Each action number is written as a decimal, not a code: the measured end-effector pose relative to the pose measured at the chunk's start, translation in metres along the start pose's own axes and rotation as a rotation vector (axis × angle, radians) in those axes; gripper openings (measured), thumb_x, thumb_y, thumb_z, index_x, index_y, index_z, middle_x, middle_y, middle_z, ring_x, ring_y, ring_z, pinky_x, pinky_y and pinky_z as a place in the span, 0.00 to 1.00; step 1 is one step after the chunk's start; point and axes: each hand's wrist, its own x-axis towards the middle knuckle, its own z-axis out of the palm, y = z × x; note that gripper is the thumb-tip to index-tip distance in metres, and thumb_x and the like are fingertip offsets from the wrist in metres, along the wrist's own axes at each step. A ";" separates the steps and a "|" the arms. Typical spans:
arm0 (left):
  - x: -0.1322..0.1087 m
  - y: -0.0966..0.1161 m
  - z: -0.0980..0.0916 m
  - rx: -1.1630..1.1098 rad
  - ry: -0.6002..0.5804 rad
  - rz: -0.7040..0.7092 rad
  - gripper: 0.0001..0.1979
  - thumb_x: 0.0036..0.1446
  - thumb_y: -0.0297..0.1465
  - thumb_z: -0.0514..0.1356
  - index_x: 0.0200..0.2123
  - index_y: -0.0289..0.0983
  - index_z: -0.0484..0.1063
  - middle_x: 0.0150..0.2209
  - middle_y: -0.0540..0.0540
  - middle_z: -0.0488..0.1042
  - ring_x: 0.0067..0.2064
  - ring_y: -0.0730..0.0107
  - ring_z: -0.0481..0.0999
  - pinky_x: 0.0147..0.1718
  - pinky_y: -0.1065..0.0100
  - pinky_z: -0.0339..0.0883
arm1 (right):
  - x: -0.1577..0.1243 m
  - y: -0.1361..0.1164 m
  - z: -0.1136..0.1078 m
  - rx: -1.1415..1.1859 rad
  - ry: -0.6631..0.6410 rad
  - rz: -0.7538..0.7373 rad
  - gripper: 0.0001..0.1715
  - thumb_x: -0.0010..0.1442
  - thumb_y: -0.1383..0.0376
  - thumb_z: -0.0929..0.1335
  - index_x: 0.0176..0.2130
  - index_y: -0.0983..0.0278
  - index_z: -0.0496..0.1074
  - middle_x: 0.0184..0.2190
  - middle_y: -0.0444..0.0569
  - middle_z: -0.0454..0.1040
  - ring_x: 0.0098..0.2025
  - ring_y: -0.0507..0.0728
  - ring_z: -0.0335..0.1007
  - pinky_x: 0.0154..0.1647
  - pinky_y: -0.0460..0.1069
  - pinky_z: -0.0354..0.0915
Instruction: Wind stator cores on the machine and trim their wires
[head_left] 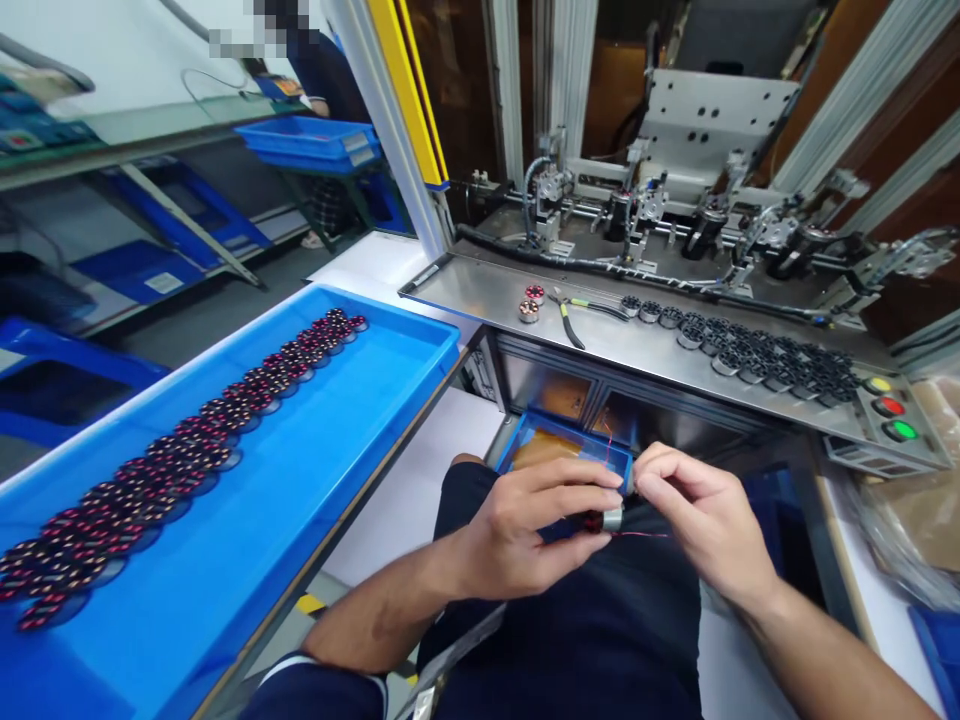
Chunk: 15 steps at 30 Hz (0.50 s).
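Observation:
My left hand (536,515) is wrapped round a small motor stator (613,519) with a grey side and dark red windings, held above my lap. Its far part is hidden by the fingers. A thin red wire (637,534) runs from the stator toward my right hand (697,510). That hand is closed in a pinch just right of the stator; what sits between thumb and fingers is too small to make out. Another thin red wire end (609,440) sticks up beyond my left fingertips. Below the hands, a blue bin (517,432) holds something yellowish-brown.
Rows of wound stators (217,425) lie in a blue tray (360,450) on the left. On the metal ledge (480,295) are two wound stators (529,311), pliers (571,325), several black stator cores (780,360) and push buttons (900,430). A machine (705,220) stands behind; a person (330,80) works further back.

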 end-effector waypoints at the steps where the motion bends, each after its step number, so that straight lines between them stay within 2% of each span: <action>1: -0.005 -0.002 -0.004 -0.018 0.029 -0.037 0.20 0.52 0.21 0.69 0.49 0.35 0.76 0.47 0.37 0.81 0.49 0.62 0.82 0.50 0.66 0.77 | 0.007 0.004 -0.002 0.007 -0.024 0.041 0.16 0.66 0.61 0.68 0.28 0.63 0.71 0.27 0.45 0.72 0.29 0.52 0.68 0.31 0.48 0.66; 2: -0.010 -0.004 -0.008 -0.033 0.064 -0.089 0.20 0.51 0.21 0.70 0.49 0.36 0.77 0.47 0.37 0.81 0.49 0.62 0.82 0.51 0.65 0.77 | 0.017 0.008 -0.004 -0.010 -0.024 0.042 0.16 0.66 0.59 0.68 0.28 0.63 0.71 0.27 0.45 0.72 0.29 0.53 0.68 0.31 0.48 0.66; 4: -0.020 -0.010 -0.014 -0.091 0.159 -0.232 0.20 0.51 0.22 0.70 0.48 0.37 0.78 0.47 0.39 0.81 0.50 0.61 0.81 0.52 0.64 0.76 | 0.052 0.018 -0.007 -0.122 0.068 -0.052 0.13 0.64 0.56 0.70 0.32 0.63 0.73 0.30 0.47 0.75 0.32 0.54 0.71 0.36 0.49 0.69; 5: -0.025 -0.013 -0.015 -0.144 0.221 -0.319 0.19 0.51 0.23 0.70 0.48 0.37 0.78 0.48 0.39 0.80 0.50 0.60 0.81 0.51 0.64 0.76 | 0.076 0.023 -0.007 -0.232 0.129 -0.116 0.13 0.63 0.55 0.70 0.37 0.63 0.74 0.34 0.48 0.77 0.36 0.56 0.73 0.41 0.51 0.70; 6: -0.029 -0.017 -0.016 -0.212 0.292 -0.405 0.18 0.52 0.23 0.70 0.48 0.38 0.78 0.50 0.38 0.80 0.50 0.60 0.81 0.50 0.64 0.77 | 0.102 0.028 -0.005 -0.364 0.194 -0.184 0.16 0.61 0.55 0.71 0.43 0.64 0.74 0.39 0.52 0.79 0.41 0.58 0.75 0.47 0.53 0.70; 7: -0.031 -0.020 -0.017 -0.288 0.367 -0.483 0.17 0.53 0.24 0.70 0.48 0.38 0.78 0.51 0.38 0.79 0.50 0.61 0.81 0.50 0.65 0.77 | 0.130 0.034 -0.002 -0.537 0.184 -0.202 0.22 0.61 0.54 0.71 0.49 0.65 0.73 0.45 0.56 0.78 0.46 0.61 0.75 0.52 0.55 0.69; 8: -0.033 -0.022 -0.017 -0.363 0.435 -0.546 0.17 0.54 0.25 0.69 0.48 0.38 0.78 0.52 0.39 0.78 0.49 0.62 0.82 0.49 0.66 0.77 | 0.158 0.039 0.002 -0.720 0.117 -0.174 0.26 0.62 0.53 0.69 0.54 0.66 0.70 0.51 0.59 0.77 0.52 0.62 0.74 0.56 0.56 0.68; 11: -0.035 -0.027 -0.019 -0.505 0.554 -0.637 0.17 0.55 0.27 0.69 0.49 0.38 0.77 0.47 0.42 0.81 0.45 0.68 0.82 0.49 0.70 0.75 | 0.223 0.054 0.022 -0.873 -0.032 -0.129 0.38 0.60 0.52 0.71 0.61 0.71 0.66 0.61 0.66 0.69 0.63 0.68 0.65 0.64 0.60 0.62; 13: -0.035 -0.027 -0.024 -0.525 0.585 -0.641 0.17 0.57 0.29 0.69 0.50 0.37 0.77 0.43 0.43 0.81 0.43 0.70 0.81 0.46 0.72 0.76 | 0.245 0.061 0.035 -0.929 -0.100 -0.084 0.45 0.57 0.51 0.73 0.63 0.75 0.63 0.63 0.71 0.67 0.65 0.72 0.62 0.66 0.64 0.58; 15: -0.038 -0.025 -0.031 -0.517 0.620 -0.631 0.14 0.59 0.31 0.67 0.49 0.37 0.77 0.43 0.42 0.81 0.43 0.71 0.80 0.43 0.73 0.77 | 0.249 0.066 0.044 -0.987 -0.141 -0.021 0.44 0.58 0.51 0.72 0.63 0.75 0.62 0.61 0.73 0.68 0.64 0.76 0.63 0.64 0.69 0.57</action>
